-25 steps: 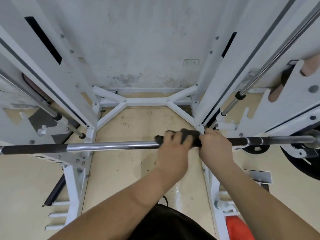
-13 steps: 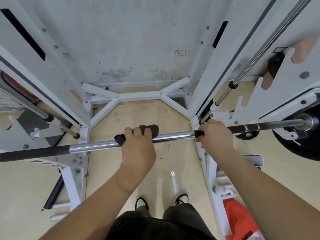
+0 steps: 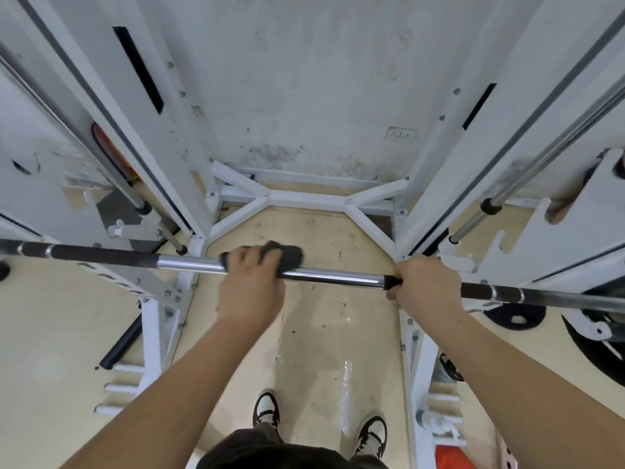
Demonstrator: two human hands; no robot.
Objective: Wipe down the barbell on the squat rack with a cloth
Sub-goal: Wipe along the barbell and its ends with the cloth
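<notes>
A long shiny steel barbell (image 3: 338, 276) with dark rough grip parts lies across the white metal squat rack (image 3: 436, 184), about waist high. It runs from side to side, a little lower on the right.

The left hand (image 3: 252, 289) is curled tight around the middle of the bar. A small dark grey cloth (image 3: 287, 257) is squeezed between the hand and the bar, and a bit of it sticks out past the fingers, on the far side. The right hand (image 3: 427, 287) is closed around the bare bar, just where the shiny part meets the dark rough part. It has no cloth. It looks like it is there to keep the bar from rolling.

The next wipe has to go along the bar, left or right. Between the two hands there is a short shiny stretch. On the other side of the cloth there is a short shiny piece, then a long dark part going off to the left edge. The left hand is the one to do the sliding, since it has the cloth.

Going right, the cloth will bump into the right hand soon. Going left, the way looks open until the bar passes over the rack's left side plate (image 3: 44, 184). A black weight plate (image 3: 514, 316) lies on the tan floor (image 3: 321, 350) under the right end, well away from the hands.
</notes>
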